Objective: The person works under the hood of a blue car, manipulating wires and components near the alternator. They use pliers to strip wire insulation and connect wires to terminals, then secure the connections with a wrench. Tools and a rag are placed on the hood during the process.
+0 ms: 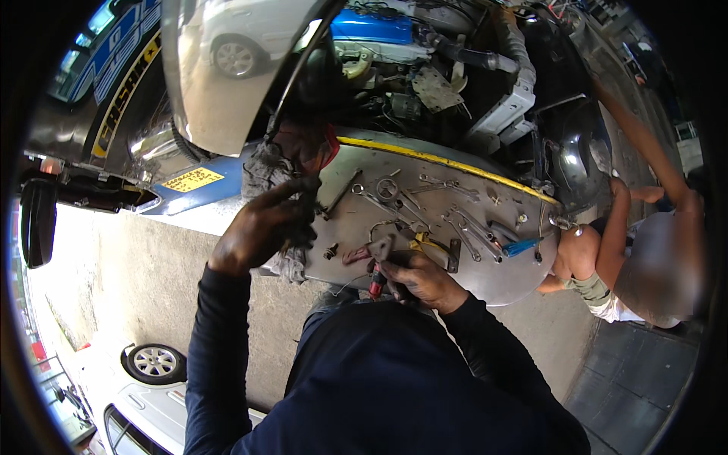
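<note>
My left hand is raised over the left part of a car's fender, beside a dirty grey rag. Its blackened fingers are bent together around something dark that I cannot make out. Lower and to the right, my right hand grips a reddish-grey metal piece between thumb and fingers. A red-handled tool shows just below that piece; whether the hand touches it is unclear. A small black fitting lies between the hands. Close past my right hand is a yellow-handled tool.
Several spanners and a blue-handled tool lie on the fender. Beyond a yellow strip is the open engine bay with a blue engine cover. Another person crouches at the right. A silver car stands behind, lower left.
</note>
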`<action>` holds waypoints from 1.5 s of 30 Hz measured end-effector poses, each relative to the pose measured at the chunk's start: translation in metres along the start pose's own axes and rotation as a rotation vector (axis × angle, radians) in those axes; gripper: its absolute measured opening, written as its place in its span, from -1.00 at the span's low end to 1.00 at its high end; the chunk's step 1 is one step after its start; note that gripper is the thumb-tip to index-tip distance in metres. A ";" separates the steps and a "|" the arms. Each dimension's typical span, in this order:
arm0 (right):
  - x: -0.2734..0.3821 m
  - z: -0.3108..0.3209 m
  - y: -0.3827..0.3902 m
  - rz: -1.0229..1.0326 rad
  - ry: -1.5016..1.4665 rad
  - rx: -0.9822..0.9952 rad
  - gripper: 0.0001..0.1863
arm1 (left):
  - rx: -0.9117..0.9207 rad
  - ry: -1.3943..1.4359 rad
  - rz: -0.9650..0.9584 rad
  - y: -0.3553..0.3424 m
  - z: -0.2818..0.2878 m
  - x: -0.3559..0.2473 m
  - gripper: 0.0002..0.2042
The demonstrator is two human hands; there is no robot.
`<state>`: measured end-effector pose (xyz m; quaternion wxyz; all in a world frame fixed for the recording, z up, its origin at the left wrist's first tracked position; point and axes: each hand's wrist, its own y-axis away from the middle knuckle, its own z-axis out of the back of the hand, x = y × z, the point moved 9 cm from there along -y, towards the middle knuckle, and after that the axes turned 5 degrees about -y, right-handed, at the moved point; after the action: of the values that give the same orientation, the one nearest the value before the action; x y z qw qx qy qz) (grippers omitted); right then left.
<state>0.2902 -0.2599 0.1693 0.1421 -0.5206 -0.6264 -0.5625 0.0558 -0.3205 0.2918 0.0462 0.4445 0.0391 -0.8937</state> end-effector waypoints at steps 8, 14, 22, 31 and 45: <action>-0.006 0.009 -0.039 0.340 0.471 0.113 -0.59 | 0.188 -0.238 -0.441 -0.203 -0.038 0.063 -0.72; -0.066 -0.003 -0.078 -0.270 -0.351 0.160 -0.65 | 0.461 -0.445 -0.402 -0.296 -0.094 0.106 -0.86; -0.076 0.013 -0.096 -0.235 0.035 0.151 -0.43 | 0.560 -0.344 -0.229 -0.349 -0.119 0.132 -0.81; -0.085 -0.008 -0.111 0.010 0.012 0.410 -0.35 | 0.324 -0.521 -0.205 -0.376 -0.099 0.185 -0.48; -0.096 -0.007 -0.109 -0.125 -0.116 0.367 -0.30 | 0.438 -0.111 0.099 -0.392 -0.102 0.187 -0.61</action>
<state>0.2389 -0.2944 0.0383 0.1630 -0.4777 -0.7566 -0.4156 -0.0217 0.0714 0.0928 -0.0057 0.3954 -0.1803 -0.9006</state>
